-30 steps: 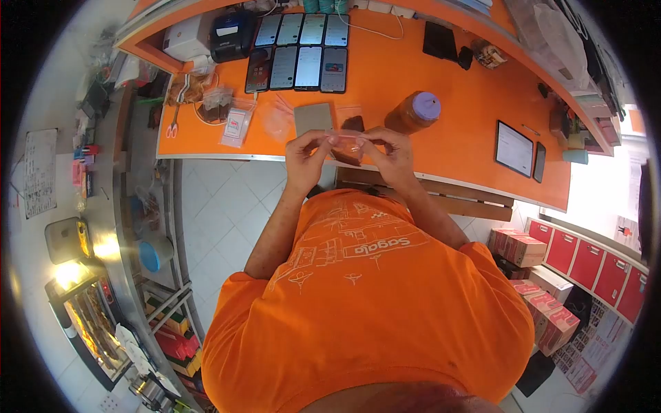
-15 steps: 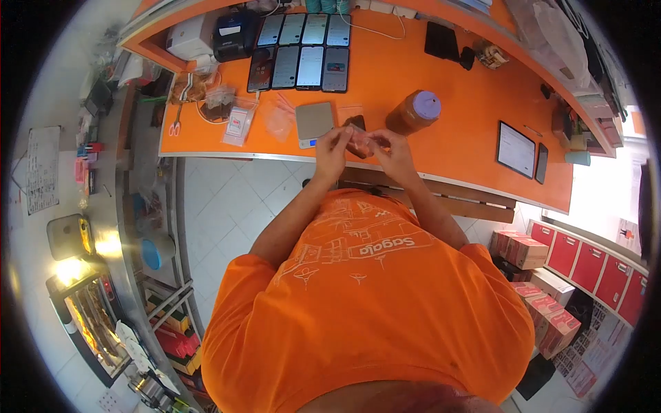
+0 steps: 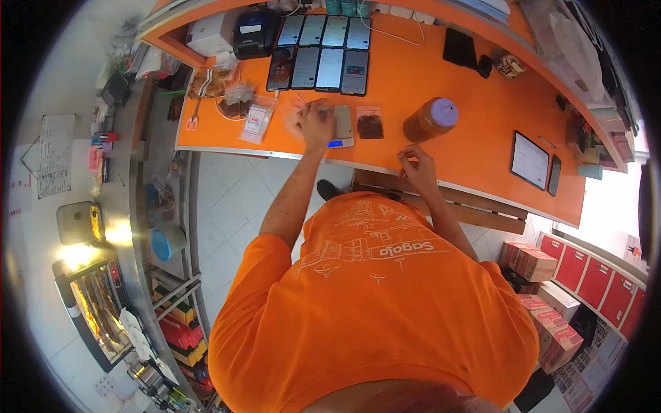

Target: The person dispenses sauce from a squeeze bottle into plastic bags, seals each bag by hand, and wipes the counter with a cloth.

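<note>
My left hand [image 3: 315,124] is over the clear plastic bags [image 3: 292,118], just left of the grey digital scale [image 3: 342,122]. Its fingers look loosely spread and partly blurred; whether they touch a bag is hard to make out. At the table's front edge, my right hand [image 3: 417,167] holds nothing, its fingers bent and apart. Flat on the table to the right of the scale lies a small zip bag [image 3: 370,124] with dark brown contents. A brown bottle with a lilac lid [image 3: 441,113] stands beyond my right hand.
Several lit phones [image 3: 329,67] lie in two rows at the back, beside a black printer [image 3: 255,36]. A labelled packet [image 3: 256,122] and orange-handled scissors [image 3: 193,118] are on the left. A tablet [image 3: 530,160] rests on the right. An overhead shelf [image 3: 165,24] frames the desk.
Both hands have let go of the small zip bag, which now lies flat beside the scale. My left hand has moved left to the clear bags; my right hand has drawn back toward the table edge.
</note>
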Demonstrator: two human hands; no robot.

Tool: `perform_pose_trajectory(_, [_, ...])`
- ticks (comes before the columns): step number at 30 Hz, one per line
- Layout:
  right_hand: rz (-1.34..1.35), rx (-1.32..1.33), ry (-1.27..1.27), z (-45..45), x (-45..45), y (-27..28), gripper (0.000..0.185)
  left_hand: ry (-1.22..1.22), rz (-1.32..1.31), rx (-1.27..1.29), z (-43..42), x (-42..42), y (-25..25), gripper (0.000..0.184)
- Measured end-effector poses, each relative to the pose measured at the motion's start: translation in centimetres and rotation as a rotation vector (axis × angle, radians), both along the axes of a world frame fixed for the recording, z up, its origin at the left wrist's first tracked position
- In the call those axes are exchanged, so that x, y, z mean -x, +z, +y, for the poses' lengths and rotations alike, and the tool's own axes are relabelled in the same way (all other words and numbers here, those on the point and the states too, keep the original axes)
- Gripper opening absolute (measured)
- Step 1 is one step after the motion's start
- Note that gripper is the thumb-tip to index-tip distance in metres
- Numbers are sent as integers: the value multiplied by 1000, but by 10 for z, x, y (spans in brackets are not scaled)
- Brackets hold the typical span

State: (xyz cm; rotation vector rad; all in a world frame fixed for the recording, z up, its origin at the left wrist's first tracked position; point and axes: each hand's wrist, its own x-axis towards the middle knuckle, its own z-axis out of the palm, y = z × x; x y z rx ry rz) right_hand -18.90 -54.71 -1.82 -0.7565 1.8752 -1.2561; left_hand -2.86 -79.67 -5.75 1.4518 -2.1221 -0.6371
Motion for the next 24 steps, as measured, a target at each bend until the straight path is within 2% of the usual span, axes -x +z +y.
perform_pose_trajectory(3, [-24,-23,44,-3,-5,-10,22,-316,-111,34,-13,9,-7,41])
perform_pose_trajectory(6, [107,15,217,-12,-7,-19,20,-533,-299,264,-29,42,-56,35])
perform_pose_trajectory(9, [228,105,343,-21,-12,-16,19,-462,-684,281,-19,81,-48,30])
perform_pose_trajectory(12, [203,63,330,-23,-14,-6,19,-511,-630,147,-25,87,-40,23])
perform_pose_trajectory(17, [236,111,282,-19,-10,-7,19,-749,-233,-174,-17,68,12,17])
perform_pose_trajectory(20, [230,108,266,-21,-5,-8,18,-858,86,-364,-12,75,16,14])
perform_pose_trajectory(21, [222,98,264,-19,-5,-8,18,-873,206,-425,-6,79,15,14])
perform_pose_trajectory(24, [267,117,299,-21,-4,-12,18,-741,332,-381,-2,105,31,12])
